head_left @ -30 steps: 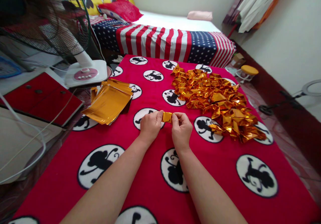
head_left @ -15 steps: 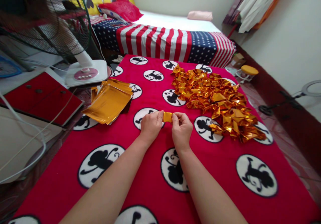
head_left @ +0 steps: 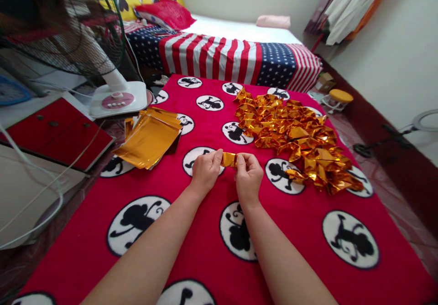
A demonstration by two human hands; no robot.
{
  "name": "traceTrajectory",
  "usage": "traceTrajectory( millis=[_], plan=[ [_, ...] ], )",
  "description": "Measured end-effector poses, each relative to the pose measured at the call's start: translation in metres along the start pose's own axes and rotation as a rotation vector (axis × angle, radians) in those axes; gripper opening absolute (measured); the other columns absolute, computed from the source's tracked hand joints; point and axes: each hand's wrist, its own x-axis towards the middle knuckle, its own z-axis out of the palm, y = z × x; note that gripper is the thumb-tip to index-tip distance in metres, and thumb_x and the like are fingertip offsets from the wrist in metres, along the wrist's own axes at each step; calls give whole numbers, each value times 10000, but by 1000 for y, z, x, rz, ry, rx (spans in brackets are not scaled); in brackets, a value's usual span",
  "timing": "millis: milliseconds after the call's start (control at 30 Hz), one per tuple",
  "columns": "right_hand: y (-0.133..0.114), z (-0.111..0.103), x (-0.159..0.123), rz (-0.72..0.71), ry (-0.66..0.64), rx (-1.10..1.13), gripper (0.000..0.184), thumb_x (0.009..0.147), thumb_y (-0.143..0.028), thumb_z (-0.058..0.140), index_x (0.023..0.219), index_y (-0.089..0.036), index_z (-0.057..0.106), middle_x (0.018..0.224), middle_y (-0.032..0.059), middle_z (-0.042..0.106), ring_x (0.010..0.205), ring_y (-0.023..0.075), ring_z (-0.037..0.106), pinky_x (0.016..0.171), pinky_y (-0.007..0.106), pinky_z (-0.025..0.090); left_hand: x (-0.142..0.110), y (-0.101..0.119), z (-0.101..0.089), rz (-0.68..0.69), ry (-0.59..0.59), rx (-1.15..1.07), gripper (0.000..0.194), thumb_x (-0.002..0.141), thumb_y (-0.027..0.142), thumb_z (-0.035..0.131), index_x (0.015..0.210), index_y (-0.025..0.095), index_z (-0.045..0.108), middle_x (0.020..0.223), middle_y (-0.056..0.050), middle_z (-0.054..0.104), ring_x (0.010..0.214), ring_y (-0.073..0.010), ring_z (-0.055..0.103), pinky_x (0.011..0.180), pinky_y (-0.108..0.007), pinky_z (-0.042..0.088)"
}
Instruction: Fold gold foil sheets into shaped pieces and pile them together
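A small folded piece of gold foil paper [head_left: 229, 160] is held between my two hands above the red patterned cloth [head_left: 201, 259]. My left hand [head_left: 207, 170] pinches its left end, thumb on top. At the right end, my right hand [head_left: 249, 173] grips it with thumb and curled fingers. The fingertips cover both ends of the piece. To the left lies a stack of flat gold foil sheets [head_left: 150, 138], a little fanned out. Many folded gold foil pieces [head_left: 290, 131] are spread in a heap to the right.
A fan with a white base [head_left: 118, 97] stands at the left beside a red-topped cabinet [head_left: 51, 131]. Behind the cloth is a bed with a striped cover [head_left: 212, 56]. A yellow-topped stool [head_left: 340, 96] stands at the far right, near a cardboard box [head_left: 325, 82].
The gap between my fingertips has widened slightly, and a bit more of the foil piece's length shows. Both hands keep their hold in nearly the same place.
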Motion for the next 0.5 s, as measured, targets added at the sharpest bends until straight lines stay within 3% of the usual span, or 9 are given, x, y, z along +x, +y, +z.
traceTrajectory(
  millis=[233, 500],
  plan=[
    [-2, 0, 0, -50, 47, -17, 194, 867, -354, 591, 804, -174, 626, 708, 2, 620, 624, 137, 579, 604, 248, 474, 0, 1, 1, 65, 0, 177, 494, 992, 412, 320, 726, 180, 666, 702, -80, 698, 639, -175, 586, 581, -307, 250],
    [-1, 0, 0, -58, 52, -31, 204, 865, -359, 588, 797, -171, 623, 705, 4, 620, 620, 135, 570, 599, 246, 463, -1, 3, 1, 67, -5, 191, 490, 992, 401, 323, 717, 178, 662, 702, -82, 694, 642, -174, 580, 583, -308, 243]
  ],
)
